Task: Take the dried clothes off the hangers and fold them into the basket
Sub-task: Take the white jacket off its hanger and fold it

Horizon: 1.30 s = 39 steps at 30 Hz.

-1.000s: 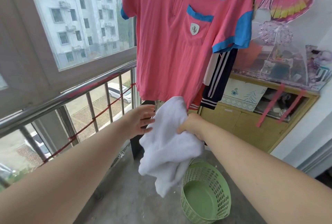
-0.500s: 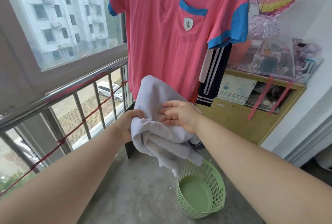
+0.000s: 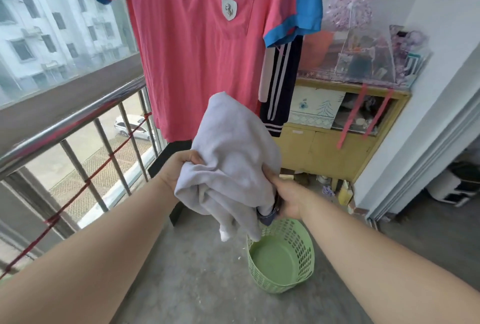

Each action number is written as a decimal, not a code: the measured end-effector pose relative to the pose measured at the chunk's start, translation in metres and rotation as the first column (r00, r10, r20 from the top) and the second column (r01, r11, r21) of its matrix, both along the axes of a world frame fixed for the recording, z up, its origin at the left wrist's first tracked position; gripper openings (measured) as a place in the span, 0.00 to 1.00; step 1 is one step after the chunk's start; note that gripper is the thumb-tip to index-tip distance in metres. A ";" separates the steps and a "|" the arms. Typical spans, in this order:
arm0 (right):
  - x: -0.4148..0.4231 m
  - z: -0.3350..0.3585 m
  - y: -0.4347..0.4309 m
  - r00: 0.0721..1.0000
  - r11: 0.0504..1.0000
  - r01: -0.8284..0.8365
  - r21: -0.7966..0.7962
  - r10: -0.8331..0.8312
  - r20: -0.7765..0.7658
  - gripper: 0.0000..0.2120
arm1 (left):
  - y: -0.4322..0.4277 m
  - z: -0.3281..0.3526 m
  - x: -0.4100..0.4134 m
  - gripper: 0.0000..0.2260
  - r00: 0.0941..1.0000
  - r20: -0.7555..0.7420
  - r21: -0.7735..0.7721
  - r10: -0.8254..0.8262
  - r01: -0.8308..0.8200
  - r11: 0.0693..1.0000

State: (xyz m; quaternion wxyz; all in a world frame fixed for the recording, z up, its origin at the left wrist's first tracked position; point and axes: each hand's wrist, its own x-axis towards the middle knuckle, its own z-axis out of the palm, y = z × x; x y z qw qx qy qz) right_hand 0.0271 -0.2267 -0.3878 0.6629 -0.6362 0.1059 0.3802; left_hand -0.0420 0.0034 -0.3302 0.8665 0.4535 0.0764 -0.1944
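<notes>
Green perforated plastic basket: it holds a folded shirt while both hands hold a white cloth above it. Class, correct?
No: head view shows the green perforated plastic basket empty. Left hand and right hand do hold the white cloth above it.

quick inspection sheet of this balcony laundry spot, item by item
surface: bare concrete floor with pale specks.
job's things: white garment bunched, held up near green basket; basket holds nothing; pink shirt and dark striped garment hang behind.
clutter: small bottles on the floor by yellow cabinet.
grips: left hand and right hand each clutch the white garment.
cables: nothing seen; only a red cord across the railing.
surroundings: window onto an apartment block; white car below.
</notes>
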 end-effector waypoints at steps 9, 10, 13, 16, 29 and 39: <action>0.043 -0.049 -0.067 0.984 0.924 0.180 -0.336 -0.164 0.076 0.37 | -0.080 -0.049 0.076 0.07 0.967 -0.209 0.068 -0.143 0.160 0.985; 0.053 -0.059 -0.075 0.975 0.890 0.219 -0.400 -0.184 0.125 0.40 | -0.092 -0.057 0.085 0.10 0.964 -0.229 0.087 -0.135 0.159 0.983; 0.081 -0.083 -0.102 0.966 0.776 0.248 -0.579 -0.156 0.205 0.33 | -0.126 -0.086 0.117 0.13 0.951 -0.294 0.145 -0.096 0.144 0.979; 0.106 -0.092 -0.121 0.956 0.879 0.278 -0.387 -0.216 0.196 0.17 | -0.155 -0.110 0.150 0.11 0.965 -0.263 0.264 -0.024 0.095 0.960; 0.194 -0.232 -0.165 0.777 0.833 0.534 -0.146 -0.551 -0.304 0.10 | -0.285 -0.262 0.240 0.29 0.857 -0.304 0.761 -0.415 0.481 0.436; 0.209 -0.406 -0.171 0.568 0.665 0.706 -0.245 -0.738 -0.366 0.16 | -0.273 -0.431 0.263 0.16 0.870 -0.469 0.735 -0.155 0.481 0.478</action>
